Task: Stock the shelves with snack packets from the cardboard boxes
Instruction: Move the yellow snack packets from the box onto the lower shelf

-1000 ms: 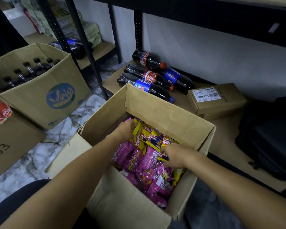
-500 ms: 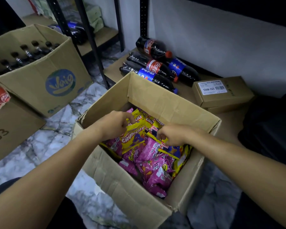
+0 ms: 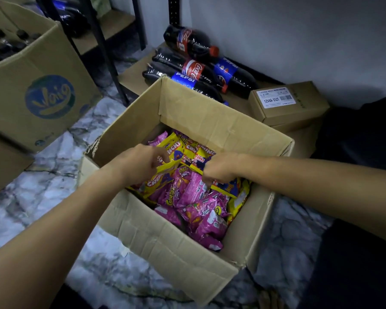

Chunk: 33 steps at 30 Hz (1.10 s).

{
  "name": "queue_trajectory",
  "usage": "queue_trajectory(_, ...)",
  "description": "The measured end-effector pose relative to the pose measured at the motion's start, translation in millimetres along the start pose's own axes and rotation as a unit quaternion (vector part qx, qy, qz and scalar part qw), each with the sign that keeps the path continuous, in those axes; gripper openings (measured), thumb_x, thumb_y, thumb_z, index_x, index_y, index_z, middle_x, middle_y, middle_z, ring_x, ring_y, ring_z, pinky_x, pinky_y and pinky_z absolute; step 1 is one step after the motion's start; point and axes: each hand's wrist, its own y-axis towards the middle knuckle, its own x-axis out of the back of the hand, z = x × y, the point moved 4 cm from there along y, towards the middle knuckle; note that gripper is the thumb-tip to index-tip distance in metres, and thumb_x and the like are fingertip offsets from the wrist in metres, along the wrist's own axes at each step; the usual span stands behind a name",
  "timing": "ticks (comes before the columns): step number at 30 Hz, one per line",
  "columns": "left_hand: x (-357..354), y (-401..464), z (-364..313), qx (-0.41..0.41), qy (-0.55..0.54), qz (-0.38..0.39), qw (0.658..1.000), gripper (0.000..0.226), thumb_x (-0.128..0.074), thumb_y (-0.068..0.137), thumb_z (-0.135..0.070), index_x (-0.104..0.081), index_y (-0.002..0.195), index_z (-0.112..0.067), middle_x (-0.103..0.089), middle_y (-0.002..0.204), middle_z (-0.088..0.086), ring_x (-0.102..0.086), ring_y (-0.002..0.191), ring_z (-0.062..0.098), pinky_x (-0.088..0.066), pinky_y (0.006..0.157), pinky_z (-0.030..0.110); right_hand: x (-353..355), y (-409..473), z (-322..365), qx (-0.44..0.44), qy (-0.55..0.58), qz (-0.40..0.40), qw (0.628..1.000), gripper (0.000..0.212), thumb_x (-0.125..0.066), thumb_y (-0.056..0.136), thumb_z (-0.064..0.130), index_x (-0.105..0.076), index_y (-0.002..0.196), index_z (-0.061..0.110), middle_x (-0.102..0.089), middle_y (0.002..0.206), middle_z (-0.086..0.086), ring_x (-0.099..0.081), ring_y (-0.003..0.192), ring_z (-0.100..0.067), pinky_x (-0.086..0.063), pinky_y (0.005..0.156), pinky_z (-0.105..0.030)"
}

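- Head view: pink snack packets [image 3: 201, 210] are seen heaped loose at the near end of the open cardboard box [image 3: 165, 241], just below both grips.
- A yellow packet [image 3: 163, 172] is pinched by the left hand [image 3: 140, 163], fingers curled over its top edge.
- Another yellow packet [image 3: 227, 188] is gripped by the right hand [image 3: 218, 168], apparently so that a bunch can be lifted out together.
- Beyond the grips, cola bottles [image 3: 196, 70] are laid flat on the low shelf [image 3: 132, 74], where room is judged left for stock.

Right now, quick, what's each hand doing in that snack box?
Left hand: fingers curled, gripping yellow snack packets.
Right hand: fingers curled, gripping the same bunch of yellow packets, over the open cardboard box.
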Motion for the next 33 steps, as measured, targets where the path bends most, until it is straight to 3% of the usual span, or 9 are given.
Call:
queue_trajectory(4,4,2,3,0.005,-0.015,-0.005,1.000,0.041,-0.059,0.085,-0.004,-0.065,0.113,-0.034,-0.061,0.077,-0.014,-0.060,0.076,0.015,-0.051,0.073,0.033,4,-1,-3,-0.004,0.040,-0.029,0.999,0.028,-0.063,0.090,0.011,-0.068,0.115,0.024,-0.069,0.105,-0.004,-0.065,0.095,-0.027,-0.054,0.075,-0.038)
queue_trajectory(8,11,5,8,0.011,-0.035,-0.019,0.999,0.040,-0.060,0.084,-0.004,-0.066,0.108,-0.035,-0.065,0.075,-0.014,-0.060,0.074,0.010,-0.054,0.074,0.036,25,-10,-12,-0.014,0.196,-0.134,0.971,0.033,-0.058,0.087,0.003,-0.069,0.113,0.019,-0.065,0.083,0.003,-0.058,0.076,-0.015,-0.039,0.064,-0.026)
queue_trajectory(10,16,6,10,0.010,-0.044,-0.027,0.999,0.039,-0.061,0.084,-0.006,-0.065,0.107,-0.036,-0.061,0.074,-0.016,-0.059,0.072,0.009,-0.053,0.075,0.035,36,-18,-18,-0.026,0.266,-0.182,0.946,0.031,-0.062,0.087,0.003,-0.070,0.111,0.019,-0.064,0.084,0.004,-0.057,0.075,-0.011,-0.038,0.063,-0.024)
queue_trajectory(14,35,7,5,-0.005,-0.052,-0.058,0.997,0.039,-0.060,0.082,-0.004,-0.065,0.105,-0.035,-0.059,0.072,-0.015,-0.056,0.070,0.004,-0.051,0.071,0.033,49,-33,-29,-0.042,0.379,-0.269,0.884,0.024,-0.073,0.086,0.007,-0.072,0.106,0.021,-0.070,0.087,-0.002,-0.066,0.080,-0.016,-0.051,0.075,-0.033)
queue_trajectory(17,53,6,1,-0.015,-0.069,-0.084,0.994,0.039,-0.059,0.079,0.000,-0.068,0.103,-0.029,-0.064,0.069,-0.010,-0.060,0.070,0.010,-0.047,0.067,0.029,60,-45,-35,-0.045,0.441,-0.347,0.827,0.024,-0.078,0.082,0.008,-0.074,0.100,0.023,-0.069,0.084,-0.006,-0.065,0.076,-0.019,-0.052,0.074,-0.035)
queue_trajectory(21,82,0,-3,-0.018,-0.082,-0.113,0.990,0.035,-0.059,0.081,0.003,-0.069,0.105,-0.020,-0.067,0.075,-0.002,-0.055,0.063,0.003,-0.038,0.058,0.010,81,-65,-37,-0.038,0.506,-0.413,0.756,0.032,-0.079,0.081,0.007,-0.071,0.092,0.036,-0.063,0.079,-0.002,-0.059,0.071,-0.012,-0.054,0.077,-0.043)
queue_trajectory(25,116,-13,0,-0.005,-0.123,-0.163,0.979,0.033,-0.061,0.082,-0.002,-0.071,0.100,-0.028,-0.068,0.079,-0.003,-0.062,0.067,0.008,-0.049,0.066,0.027,113,-91,-38,-0.037,0.499,-0.439,0.746,0.025,-0.078,0.083,0.009,-0.074,0.095,0.031,-0.056,0.076,0.008,-0.057,0.068,-0.008,-0.054,0.071,-0.041)
queue_trajectory(31,177,-35,-10,-0.034,-0.179,-0.204,0.962,0.032,-0.063,0.088,-0.001,-0.072,0.100,-0.030,-0.068,0.078,-0.004,-0.064,0.067,0.009,-0.052,0.065,0.030,170,-151,-46,-0.047,0.463,-0.464,0.753,0.021,-0.075,0.088,0.014,-0.072,0.093,0.034,-0.066,0.073,0.000,-0.066,0.067,-0.021,-0.055,0.063,-0.037)
queue_trajectory(33,204,-44,-21,-0.049,-0.187,-0.226,0.955,0.032,-0.063,0.089,-0.001,-0.072,0.099,-0.030,-0.068,0.080,-0.002,-0.063,0.069,0.010,-0.053,0.067,0.034,192,-174,-48,-0.052,0.435,-0.479,0.760,0.019,-0.075,0.088,0.017,-0.073,0.094,0.035,-0.067,0.076,0.000,-0.067,0.070,-0.017,-0.055,0.065,-0.037)
